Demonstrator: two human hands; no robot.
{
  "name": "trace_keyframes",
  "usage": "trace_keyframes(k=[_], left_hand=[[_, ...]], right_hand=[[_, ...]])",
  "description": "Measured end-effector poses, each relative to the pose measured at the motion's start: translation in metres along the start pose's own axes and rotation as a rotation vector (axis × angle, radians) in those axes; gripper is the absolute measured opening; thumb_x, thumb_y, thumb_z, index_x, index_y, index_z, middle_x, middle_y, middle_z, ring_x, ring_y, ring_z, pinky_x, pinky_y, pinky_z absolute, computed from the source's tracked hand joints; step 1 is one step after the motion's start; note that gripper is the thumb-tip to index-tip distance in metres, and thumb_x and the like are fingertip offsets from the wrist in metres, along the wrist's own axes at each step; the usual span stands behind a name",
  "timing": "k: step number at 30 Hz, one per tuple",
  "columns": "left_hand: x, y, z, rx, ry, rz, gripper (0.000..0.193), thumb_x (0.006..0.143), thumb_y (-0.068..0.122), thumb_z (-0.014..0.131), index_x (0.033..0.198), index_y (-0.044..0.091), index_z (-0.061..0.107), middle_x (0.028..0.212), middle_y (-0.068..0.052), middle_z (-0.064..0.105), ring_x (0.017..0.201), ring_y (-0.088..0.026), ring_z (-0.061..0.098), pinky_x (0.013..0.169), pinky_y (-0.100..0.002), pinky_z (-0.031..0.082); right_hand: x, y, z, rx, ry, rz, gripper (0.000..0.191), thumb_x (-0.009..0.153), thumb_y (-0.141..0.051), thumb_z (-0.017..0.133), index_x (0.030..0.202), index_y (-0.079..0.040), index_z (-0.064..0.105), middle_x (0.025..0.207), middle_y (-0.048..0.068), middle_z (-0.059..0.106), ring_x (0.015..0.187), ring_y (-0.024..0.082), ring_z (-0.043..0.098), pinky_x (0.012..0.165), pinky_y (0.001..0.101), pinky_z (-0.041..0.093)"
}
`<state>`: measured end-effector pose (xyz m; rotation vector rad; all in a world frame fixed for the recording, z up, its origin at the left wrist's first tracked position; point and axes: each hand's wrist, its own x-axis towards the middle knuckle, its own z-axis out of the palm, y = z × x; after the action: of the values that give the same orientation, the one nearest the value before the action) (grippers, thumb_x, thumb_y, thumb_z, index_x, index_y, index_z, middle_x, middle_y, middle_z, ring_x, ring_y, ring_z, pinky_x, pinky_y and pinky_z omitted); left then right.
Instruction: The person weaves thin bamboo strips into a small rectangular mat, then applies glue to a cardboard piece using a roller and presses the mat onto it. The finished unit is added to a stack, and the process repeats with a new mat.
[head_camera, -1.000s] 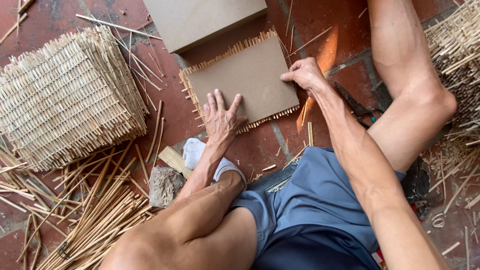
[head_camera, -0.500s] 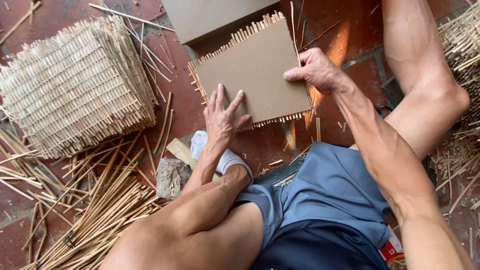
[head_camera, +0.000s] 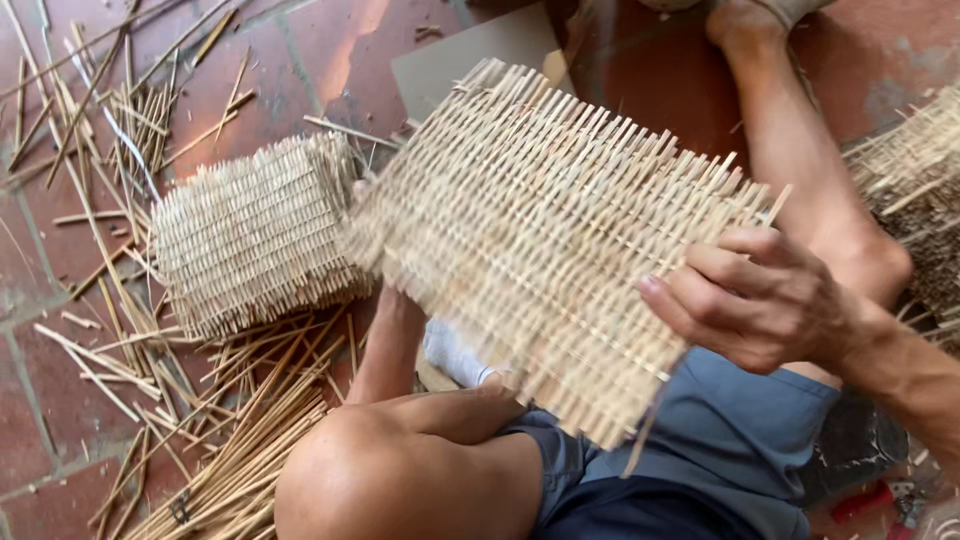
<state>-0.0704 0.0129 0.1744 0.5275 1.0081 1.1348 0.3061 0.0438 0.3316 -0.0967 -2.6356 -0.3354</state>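
We see the woven mat (head_camera: 540, 240) lifted at the centre of the frame, tilted, its long axis running from upper left to lower right. Our right hand (head_camera: 760, 300) grips its right edge, fingers (head_camera: 700, 290) curled closed over the weave. Our left hand is hidden behind the mat's left edge; we cannot tell its grip. A stack of woven mats (head_camera: 250, 235) lies at the left.

Left hand hidden behind woven mat (head_camera: 540, 240) — mat motion-blurred; right forearm cropped
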Motion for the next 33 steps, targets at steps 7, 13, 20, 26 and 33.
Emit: trace_keyframes(k=[7, 13, 20, 26, 33], left_hand=[[0.029, 0.051, 0.002, 0.261, -0.18, -0.185, 0.044, 0.088, 0.009, 0.073, 0.129, 0.003, 0.059, 0.109, -0.013, 0.068, 0.086, -0.02, 0.07, 0.073, -0.034, 0.06], [0.01, 0.066, 0.039, 0.181, -0.272, -0.323, 0.037, 0.083, -0.005, 0.075, 0.118, -0.003, 0.065, 0.097, -0.012, 0.074, 0.077, -0.017, 0.074, 0.071, -0.029, 0.065], [-0.001, 0.083, 0.04, 0.358, -0.165, -0.219, 0.023, 0.081, 0.003, 0.082, 0.101, 0.0, 0.071, 0.078, -0.006, 0.069, 0.057, -0.01, 0.062, 0.045, -0.023, 0.049], [-0.012, 0.074, 0.012, 0.307, 0.013, -0.139, 0.022, 0.081, 0.0, 0.081, 0.099, 0.003, 0.069, 0.078, -0.007, 0.072, 0.058, -0.009, 0.065, 0.043, -0.02, 0.049], [0.012, 0.097, 0.055, 0.346, -0.021, -0.122, 0.022, 0.086, 0.0, 0.08, 0.106, 0.002, 0.069, 0.077, -0.001, 0.069, 0.054, -0.005, 0.058, 0.039, -0.018, 0.04]], right_hand=[[-0.074, -0.001, -0.04, -0.057, -0.09, -0.075, 0.029, 0.096, -0.026, 0.073, 0.123, -0.016, 0.075, 0.094, -0.001, 0.058, 0.093, 0.018, 0.06, 0.097, 0.0367, 0.04], [-0.1, -0.005, -0.042, -0.125, -0.095, -0.059, 0.033, 0.093, -0.022, 0.076, 0.126, -0.022, 0.076, 0.094, -0.004, 0.06, 0.093, 0.016, 0.059, 0.102, 0.042, 0.034], [-0.127, -0.011, -0.01, -0.315, 0.108, 0.322, 0.027, 0.099, -0.021, 0.078, 0.123, -0.028, 0.066, 0.113, 0.002, 0.065, 0.107, 0.02, 0.058, 0.113, 0.0495, 0.026], [-0.147, -0.028, 0.015, 0.81, 0.25, 1.663, 0.048, 0.101, -0.042, 0.061, 0.128, -0.003, 0.07, 0.11, 0.005, 0.076, 0.099, 0.015, 0.074, 0.092, 0.0386, 0.061], [-0.114, -0.027, 0.021, 1.482, 0.793, 1.435, 0.04, 0.094, -0.025, 0.073, 0.12, 0.005, 0.071, 0.102, 0.01, 0.077, 0.087, 0.015, 0.072, 0.08, 0.0272, 0.061]])
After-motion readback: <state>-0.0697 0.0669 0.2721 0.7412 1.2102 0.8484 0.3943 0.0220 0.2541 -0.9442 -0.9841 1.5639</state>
